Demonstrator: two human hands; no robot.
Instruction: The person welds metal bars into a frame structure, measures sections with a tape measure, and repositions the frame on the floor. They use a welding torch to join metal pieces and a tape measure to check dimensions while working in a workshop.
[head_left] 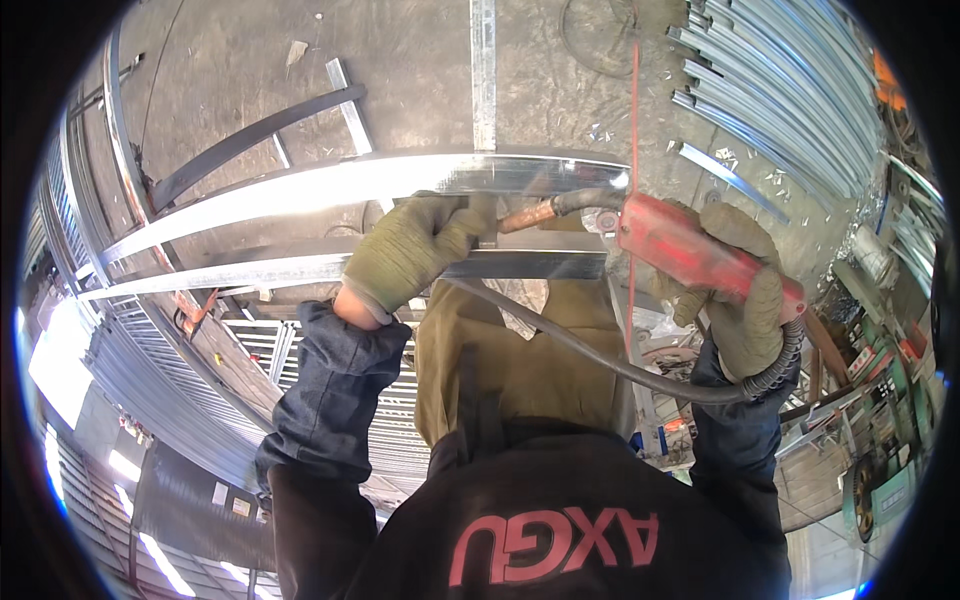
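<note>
My right hand [748,290], in an olive work glove, is wrapped round the red handle of a welding torch [675,240]. Its copper nozzle [527,215] points left, close beside my left hand. In a matching glove, my left hand [408,250] is closed on a short metal piece [487,222] that bridges two long bars; its fingertips are partly hidden. Beyond it runs the shiny far metal bar [400,180], and the near metal bar [530,265] passes under my left wrist. A black torch cable [610,368] loops from the handle back across my lap.
Bundled metal profiles [775,90] lie at the far right. A long rail [483,70] extends straight ahead across the concrete floor. A rusty frame [125,150] and stacked profiles [170,370] stand on the left. Green machinery [895,490] is at the lower right.
</note>
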